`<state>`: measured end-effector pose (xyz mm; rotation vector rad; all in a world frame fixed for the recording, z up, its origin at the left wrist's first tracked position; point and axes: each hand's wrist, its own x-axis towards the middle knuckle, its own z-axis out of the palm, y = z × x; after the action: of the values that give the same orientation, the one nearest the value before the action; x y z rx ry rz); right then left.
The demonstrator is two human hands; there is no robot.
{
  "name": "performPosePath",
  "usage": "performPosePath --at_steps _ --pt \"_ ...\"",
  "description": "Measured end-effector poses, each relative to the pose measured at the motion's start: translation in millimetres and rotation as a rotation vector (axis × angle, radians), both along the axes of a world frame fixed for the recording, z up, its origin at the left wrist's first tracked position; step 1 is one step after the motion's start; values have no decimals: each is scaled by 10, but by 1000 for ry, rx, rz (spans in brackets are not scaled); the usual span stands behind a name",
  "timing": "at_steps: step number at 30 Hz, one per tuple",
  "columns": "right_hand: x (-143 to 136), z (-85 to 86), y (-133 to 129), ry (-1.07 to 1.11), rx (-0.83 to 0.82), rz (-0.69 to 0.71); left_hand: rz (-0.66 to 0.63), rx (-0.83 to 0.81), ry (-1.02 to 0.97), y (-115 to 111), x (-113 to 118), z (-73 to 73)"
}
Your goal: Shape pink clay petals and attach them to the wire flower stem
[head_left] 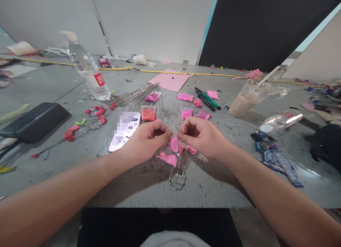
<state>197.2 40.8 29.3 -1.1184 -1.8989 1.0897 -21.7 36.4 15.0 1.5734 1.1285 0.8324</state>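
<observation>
Both hands meet over the middle of the table, fingertips pinched and a small gap apart. My left hand (pixel 149 138) is closed on something I cannot make out. Likewise closed, my right hand (pixel 198 135) pinches something too small to name. Just below the fingertips is a pink oval piece (pixel 174 144), and a larger pink piece (pixel 168 158) lies beneath my left hand. A small red piece (pixel 182 150) and a pink curled piece (pixel 191 149) are beside my right fingers. Nearer the table's front edge lies a round wire frame (pixel 177 179) with crossed wires.
A phone (pixel 125 131), red clay packet (pixel 148 114), thin wires (pixel 137 96) and water bottle (pixel 89 71) are left. Green-handled pliers (pixel 207 99) and pink packets (pixel 185 97) lie beyond the hands. A drink cup (pixel 246 99), small bottle (pixel 285 120) and keychains (pixel 277 162) stand or lie right.
</observation>
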Motion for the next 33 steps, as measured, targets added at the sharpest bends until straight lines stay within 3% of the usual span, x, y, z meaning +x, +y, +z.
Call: performPosePath --at_steps 10,17,22,28,30,33 --pt "-119 -100 -42 -54 75 -43 -164 -6 17 148 -36 31" --pt "-52 -10 -31 -12 82 -72 -82 42 10 148 -75 35" --pt "-61 -13 -12 102 -5 9 -26 61 26 81 -47 74" --pt "-72 -100 179 233 10 -200 67 238 -62 202 -99 130" --pt "-40 -149 273 209 -3 -301 191 361 21 350 -197 161" --pt "44 -230 396 19 -38 -326 339 558 429 588 -404 213"
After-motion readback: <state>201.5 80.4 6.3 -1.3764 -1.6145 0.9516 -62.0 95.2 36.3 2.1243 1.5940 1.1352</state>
